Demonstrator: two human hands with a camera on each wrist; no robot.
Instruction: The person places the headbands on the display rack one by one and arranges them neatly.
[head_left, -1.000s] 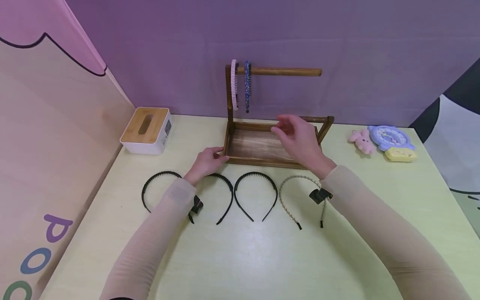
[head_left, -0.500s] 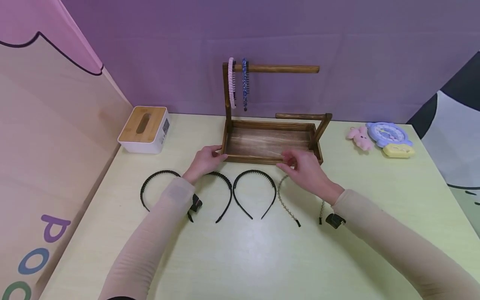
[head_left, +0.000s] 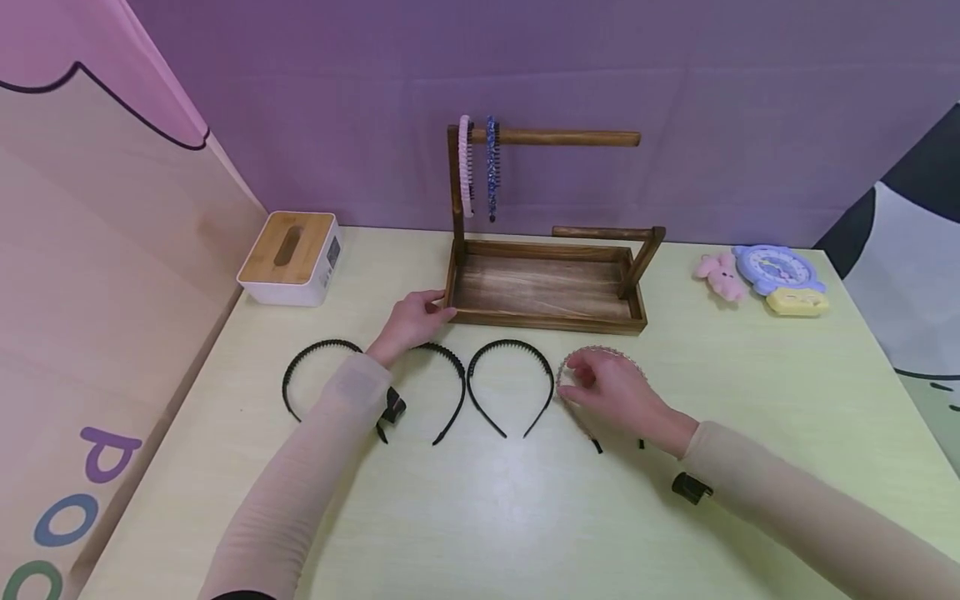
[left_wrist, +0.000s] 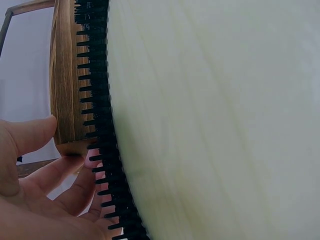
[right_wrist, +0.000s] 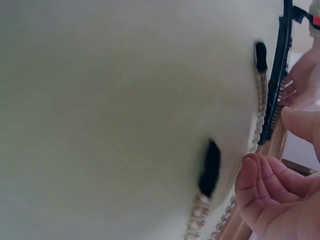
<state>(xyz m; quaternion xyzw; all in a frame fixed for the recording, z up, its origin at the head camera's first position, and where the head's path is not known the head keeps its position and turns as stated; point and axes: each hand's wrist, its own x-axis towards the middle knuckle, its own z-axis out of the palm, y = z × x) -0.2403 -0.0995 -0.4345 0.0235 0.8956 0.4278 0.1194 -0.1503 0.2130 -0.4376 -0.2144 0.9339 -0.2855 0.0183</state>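
Note:
My left hand [head_left: 408,327] grips the front left corner of the wooden stand [head_left: 547,320]; in the left wrist view the thumb lies on one side of its edge and the fingers on the other. Over the beaded headband [head_left: 600,348] hovers my right hand [head_left: 618,396], thumb and fingers apart, covering part of it. The right wrist view shows its black-capped end [right_wrist: 210,167] below the fingers. Left of it lies a black toothed headband [head_left: 512,342]. Two more, one black headband [head_left: 296,364] and another black headband [head_left: 457,371], are partly hidden by my left arm.
On the stand's upper bar [head_left: 570,137] hang a pink headband [head_left: 465,167] and a blue glittery headband [head_left: 492,167]. A tissue box [head_left: 288,258] stands at the back left. A pink plush toy [head_left: 722,277] and a blue clock [head_left: 776,268] are at the right.
My right hand has come down from above the stand's tray, toward me, to the beaded headband. My left hand stays on the stand's corner.

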